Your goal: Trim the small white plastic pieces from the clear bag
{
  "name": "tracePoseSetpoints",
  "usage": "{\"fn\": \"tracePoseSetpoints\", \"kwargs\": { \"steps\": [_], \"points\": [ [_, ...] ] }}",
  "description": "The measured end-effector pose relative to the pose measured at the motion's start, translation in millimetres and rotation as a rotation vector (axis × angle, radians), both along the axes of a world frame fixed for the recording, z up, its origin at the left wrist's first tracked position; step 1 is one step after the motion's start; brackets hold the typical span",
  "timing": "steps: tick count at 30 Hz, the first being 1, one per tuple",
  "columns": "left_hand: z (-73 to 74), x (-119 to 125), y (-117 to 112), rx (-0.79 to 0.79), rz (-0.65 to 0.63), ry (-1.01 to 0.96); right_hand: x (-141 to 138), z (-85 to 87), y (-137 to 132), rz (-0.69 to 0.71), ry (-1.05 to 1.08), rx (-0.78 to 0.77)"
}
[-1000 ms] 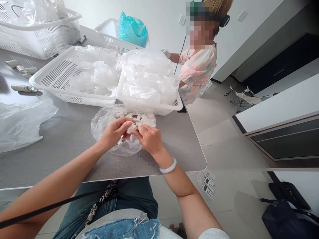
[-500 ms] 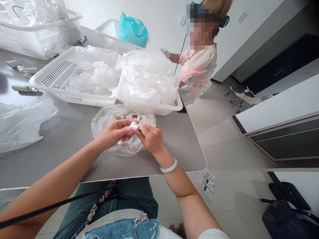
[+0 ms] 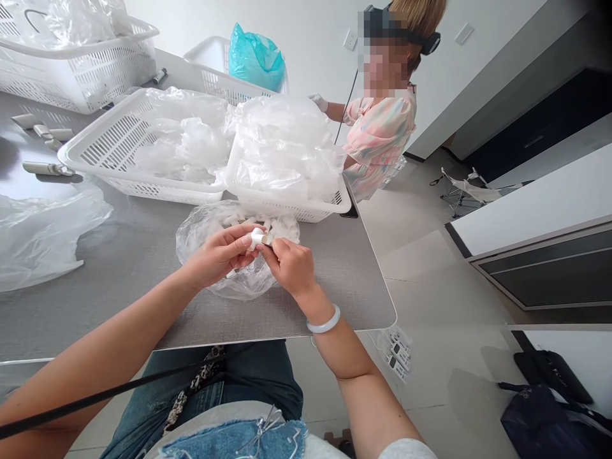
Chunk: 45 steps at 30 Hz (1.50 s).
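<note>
Fingers point(image 3: 240, 245) w/ white part point(image 3: 257, 237) over bag point(image 3: 198, 231)

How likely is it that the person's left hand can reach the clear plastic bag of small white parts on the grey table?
Probably yes: the left hand hovers just above the clear plastic bag, nothing between them, though it pinches a small white piece with the right hand.

No text, label, brand or number can be read anywhere; the dark marks on the small white packets point(image 3: 398, 362) lying on the floor point(image 3: 430, 255) are too small to tell.
</note>
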State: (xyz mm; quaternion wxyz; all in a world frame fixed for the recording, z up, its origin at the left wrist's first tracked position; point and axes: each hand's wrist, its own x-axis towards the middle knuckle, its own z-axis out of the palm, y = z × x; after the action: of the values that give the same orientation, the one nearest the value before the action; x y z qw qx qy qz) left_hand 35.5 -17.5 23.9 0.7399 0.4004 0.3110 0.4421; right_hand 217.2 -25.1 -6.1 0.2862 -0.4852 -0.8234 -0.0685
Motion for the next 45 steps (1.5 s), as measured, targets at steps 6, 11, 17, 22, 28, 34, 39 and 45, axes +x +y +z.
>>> {"fn": "tracePoseSetpoints", "kwargs": {
  "steps": [6, 11, 17, 22, 28, 34, 39, 45],
  "points": [
    [-1.8, -1, 1, 0.127, 0.031, 0.019, -2, 0.8, -2, -0.079, 0.000, -0.025],
    [-6.9, -1, 2, 0.198, 0.100, 0.024, -4, 5.1, -4, -0.009, 0.015, 0.053],
    [-7.7, 0, 2, 0.156, 0.195, -0.010, -4, 3.9, -3, -0.022, 0.003, 0.050],
    [-3.0, -2, 2, 0.148, 0.146, -0.013, -3, 2.1, -3, -0.067, -0.013, -0.041],
    [-3.6, -7, 4, 0.160, 0.043, 0.067, 0, 3.8, -2, -0.100, 0.027, -0.076],
    [-1.8, -8, 4, 0.209, 0.054, 0.179, -1, 5.8, -4, -0.068, 0.026, -0.095],
    [-2.2, -9, 2, 0.317, 0.119, 0.261, -1, 10.3, -7, -0.028, 0.016, -0.107],
    [-4.5, -9, 2, 0.386, 0.145, 0.242, -1, 8.5, -4, -0.047, 0.037, -0.092]
  ]
}}
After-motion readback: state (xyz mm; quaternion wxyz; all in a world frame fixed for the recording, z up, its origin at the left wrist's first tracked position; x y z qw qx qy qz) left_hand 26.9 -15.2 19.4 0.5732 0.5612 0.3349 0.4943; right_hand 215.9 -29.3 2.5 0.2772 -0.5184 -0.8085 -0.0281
